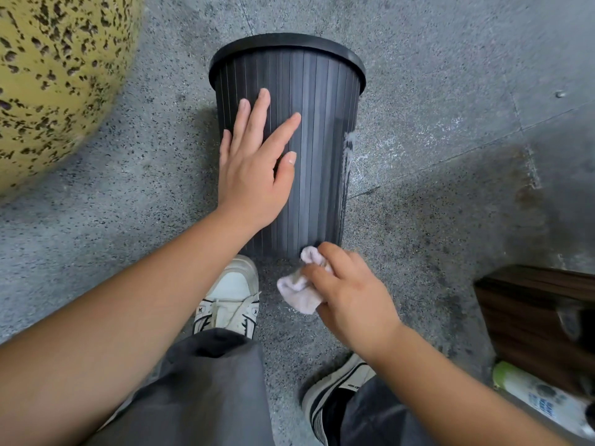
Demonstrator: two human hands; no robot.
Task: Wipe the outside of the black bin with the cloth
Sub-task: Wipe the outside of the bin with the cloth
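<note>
We are steadying ribbed black bin (318,140), lying on its side on speckled floor (450,75), left hand (254,169) pressing flat, fingers straight. Right hand (351,294) clutching crumpled white cloth (297,289) at bin's base. We are judging: whitish smear (349,156) along right flank needing firm strokes along ribs.

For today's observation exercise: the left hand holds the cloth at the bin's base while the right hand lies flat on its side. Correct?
No, the hands are swapped. In the head view the right hand holds the cloth at the black bin's base; the left hand lies flat on its side.

Ribbed black bin (322,149) on its side, crumpled pale cloth (299,288)
</note>
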